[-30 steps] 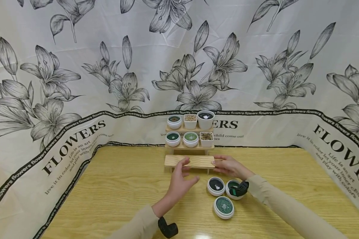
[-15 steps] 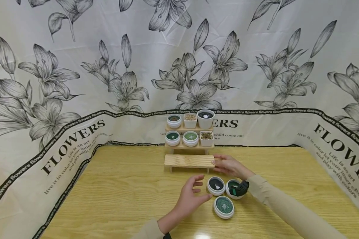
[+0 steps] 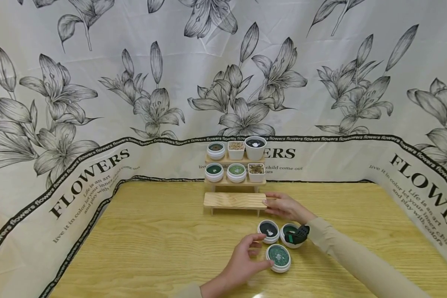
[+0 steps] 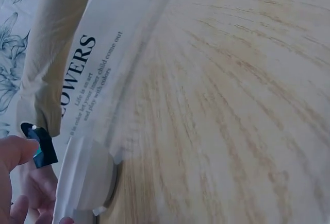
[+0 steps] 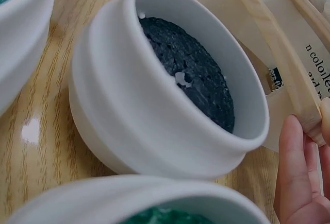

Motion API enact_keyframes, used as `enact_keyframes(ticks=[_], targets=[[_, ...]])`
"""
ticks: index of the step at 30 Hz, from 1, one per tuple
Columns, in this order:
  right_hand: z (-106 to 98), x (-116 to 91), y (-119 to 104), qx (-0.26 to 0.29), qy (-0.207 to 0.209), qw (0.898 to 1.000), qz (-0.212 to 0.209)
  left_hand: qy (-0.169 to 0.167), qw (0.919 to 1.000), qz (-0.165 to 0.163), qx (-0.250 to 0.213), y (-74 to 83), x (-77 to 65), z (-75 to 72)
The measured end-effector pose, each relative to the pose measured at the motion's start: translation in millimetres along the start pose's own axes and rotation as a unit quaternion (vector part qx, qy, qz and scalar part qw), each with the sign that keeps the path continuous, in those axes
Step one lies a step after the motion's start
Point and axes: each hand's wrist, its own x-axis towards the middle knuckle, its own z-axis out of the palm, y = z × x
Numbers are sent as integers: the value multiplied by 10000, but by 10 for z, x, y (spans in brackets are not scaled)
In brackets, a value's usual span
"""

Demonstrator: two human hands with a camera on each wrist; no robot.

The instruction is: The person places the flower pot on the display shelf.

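In the head view my right hand (image 3: 286,207) pinches the right end of a low wooden plank stand (image 3: 234,200). The right wrist view shows fingertips against the plank's corner. My left hand (image 3: 242,263), fingers spread and loosely bent, is at the left side of a white round pot with speckled teal filling (image 3: 279,255); its thumb tip overlaps the rim, though contact is unclear. Its forefinger is close to a white pot with black filling (image 3: 269,228). A third white pot, dark green inside (image 3: 289,239), is partly covered by the right wrist's black strap (image 3: 298,235).
Behind the plank stand rise two wooden tiers, a lower shelf (image 3: 242,183) and an upper shelf (image 3: 223,160), bearing several small white pots. A flower-printed cloth (image 3: 152,161) surrounds the back and sides of the wooden table (image 3: 141,240).
My left hand has left the plank stand and moved toward me and rightward to the teal pot. My right hand has kept its hold on the plank end.
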Motion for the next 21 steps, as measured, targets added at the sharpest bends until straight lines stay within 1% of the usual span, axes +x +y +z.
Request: enact_keyframes(ticks=[7, 10, 16, 21], targets=[[-26, 9, 19, 103, -76, 9999, -20, -172, 9993, 312, 75, -15, -42, 78], [-26, 19, 25, 134, -68, 9999, -11, -210, 9992, 343, 47, -16, -40, 98], [-24, 24, 30, 142, -32, 9999, -5, -227, 9993, 261, 127, -30, -12, 133], [-25, 25, 35, 102, 22, 9999, 20, -239, 9989, 396, 13, -71, 17, 173]])
